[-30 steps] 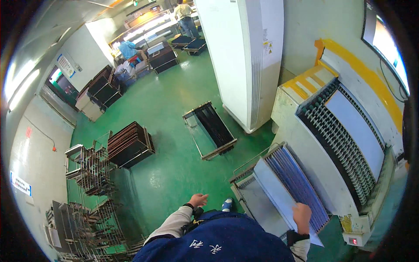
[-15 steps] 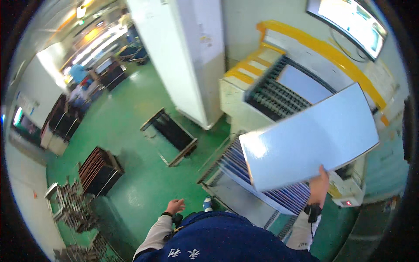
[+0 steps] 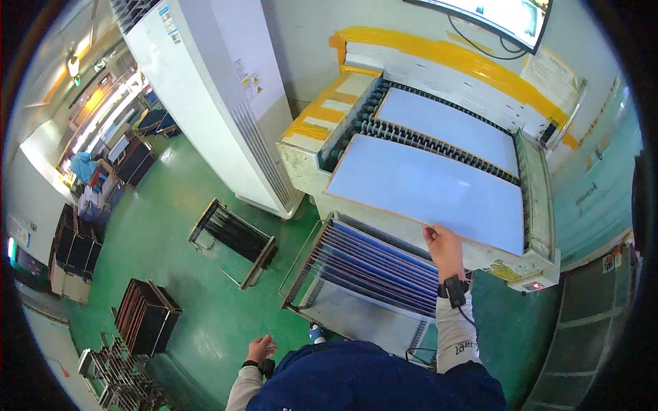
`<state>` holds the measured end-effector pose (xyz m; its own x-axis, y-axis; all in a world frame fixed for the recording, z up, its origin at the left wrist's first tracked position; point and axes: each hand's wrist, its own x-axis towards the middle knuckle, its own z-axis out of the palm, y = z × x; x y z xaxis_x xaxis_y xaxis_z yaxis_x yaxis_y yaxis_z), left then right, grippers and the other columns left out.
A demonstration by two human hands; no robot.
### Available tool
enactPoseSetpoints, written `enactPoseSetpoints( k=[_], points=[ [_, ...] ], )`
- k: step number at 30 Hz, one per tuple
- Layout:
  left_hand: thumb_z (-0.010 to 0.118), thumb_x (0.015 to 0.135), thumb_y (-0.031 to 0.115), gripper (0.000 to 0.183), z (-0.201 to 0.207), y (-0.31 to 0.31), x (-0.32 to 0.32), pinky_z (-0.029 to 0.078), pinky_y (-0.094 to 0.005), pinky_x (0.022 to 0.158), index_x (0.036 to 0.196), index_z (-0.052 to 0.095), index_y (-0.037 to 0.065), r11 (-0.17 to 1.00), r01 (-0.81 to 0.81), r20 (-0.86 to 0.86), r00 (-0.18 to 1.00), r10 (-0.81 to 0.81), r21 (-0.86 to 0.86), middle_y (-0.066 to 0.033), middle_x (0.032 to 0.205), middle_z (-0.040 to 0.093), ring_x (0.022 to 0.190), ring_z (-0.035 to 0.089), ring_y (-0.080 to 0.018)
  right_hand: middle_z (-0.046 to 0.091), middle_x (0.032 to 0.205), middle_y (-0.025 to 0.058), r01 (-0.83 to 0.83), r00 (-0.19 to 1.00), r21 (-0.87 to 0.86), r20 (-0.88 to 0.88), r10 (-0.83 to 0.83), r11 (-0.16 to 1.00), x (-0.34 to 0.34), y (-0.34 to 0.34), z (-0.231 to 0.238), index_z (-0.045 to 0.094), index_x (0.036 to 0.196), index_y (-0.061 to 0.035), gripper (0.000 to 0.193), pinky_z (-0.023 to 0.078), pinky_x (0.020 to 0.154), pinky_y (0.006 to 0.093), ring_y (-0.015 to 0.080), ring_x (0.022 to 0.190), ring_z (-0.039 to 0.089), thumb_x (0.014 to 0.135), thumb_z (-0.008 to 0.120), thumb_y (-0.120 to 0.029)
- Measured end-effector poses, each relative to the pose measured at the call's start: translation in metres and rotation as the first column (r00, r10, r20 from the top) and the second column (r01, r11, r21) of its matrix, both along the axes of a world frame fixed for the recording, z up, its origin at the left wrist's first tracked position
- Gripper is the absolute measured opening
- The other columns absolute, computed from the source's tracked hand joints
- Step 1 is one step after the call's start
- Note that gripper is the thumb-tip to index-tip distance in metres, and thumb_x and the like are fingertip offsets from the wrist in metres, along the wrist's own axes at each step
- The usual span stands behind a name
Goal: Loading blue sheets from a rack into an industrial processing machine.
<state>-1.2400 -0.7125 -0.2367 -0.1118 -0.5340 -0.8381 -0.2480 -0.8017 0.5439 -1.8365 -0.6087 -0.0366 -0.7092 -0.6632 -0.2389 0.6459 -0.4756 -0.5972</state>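
Observation:
My right hand pinches the near long edge of a flat white panel between thumb and fingers. That panel lies on the black rollers of a roller conveyor machine, at its near end. Farther in on the same rollers rests a second white panel. Low by my body hangs my left hand, its fingers loosely bent and apart, with nothing in it. Between me and the machine stands a slotted rack cart holding several upright panels.
A tall white cabinet rises left of the machine. On the green floor stand a small black rack, a rack of dark boards and stacked metal frames. A screen hangs above. A person in blue is far left.
The panel in my right hand has gone from tilted above the cart to flat on the rollers. The view has swung to the right. My left hand stays low and holds nothing.

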Motion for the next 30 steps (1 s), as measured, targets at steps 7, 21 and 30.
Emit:
enactPoseSetpoints(
  k=[7, 21, 30],
  points=[
    [0.06, 0.086, 0.029, 0.033, 0.009, 0.009, -0.002, 0.05, -0.029, 0.051, 0.101, 0.054, 0.0, 1.0, 0.005, 0.03, 1.0, -0.005, 0.003, -0.0097, 0.083, 0.063, 0.066, 0.063, -0.0209, 0.061, 0.09, 0.0119, -0.189, 0.982, 0.233, 0.017, 0.19, 0.954, -0.014, -0.011, 0.004, 0.056, 0.096, -0.0001, 0.024, 0.049, 0.07, 0.0316, 0.0219, 0.079, 0.059, 0.089, 0.054, -0.023],
    [0.059, 0.085, 0.033, 0.038, 0.004, 0.011, -0.005, 0.049, -0.0279, 0.056, 0.102, 0.055, -0.001, 0.998, 0.041, 0.055, 0.998, -0.038, -0.045, -0.01, 0.09, 0.063, 0.07, 0.063, -0.0187, 0.065, 0.087, 0.0105, -0.379, 0.71, 0.686, -0.215, 0.67, 0.621, 0.054, -0.015, -0.049, 0.06, 0.097, 0.001, 0.027, 0.05, 0.066, 0.0301, 0.0181, 0.074, 0.063, 0.088, 0.053, -0.024],
    [0.058, 0.085, 0.035, 0.039, 0.011, 0.012, -0.01, 0.048, -0.0259, 0.056, 0.105, 0.056, 0.001, 0.999, 0.035, 0.051, 0.998, -0.035, -0.003, -0.0078, 0.089, 0.062, 0.07, 0.061, -0.0169, 0.06, 0.101, 0.0159, 0.054, -0.032, 0.881, -0.468, 0.883, 0.469, 0.132, 0.044, -0.12, 0.06, 0.103, -0.0035, 0.032, 0.043, 0.083, 0.0414, 0.033, 0.097, 0.055, 0.077, 0.061, -0.023]
  ],
)
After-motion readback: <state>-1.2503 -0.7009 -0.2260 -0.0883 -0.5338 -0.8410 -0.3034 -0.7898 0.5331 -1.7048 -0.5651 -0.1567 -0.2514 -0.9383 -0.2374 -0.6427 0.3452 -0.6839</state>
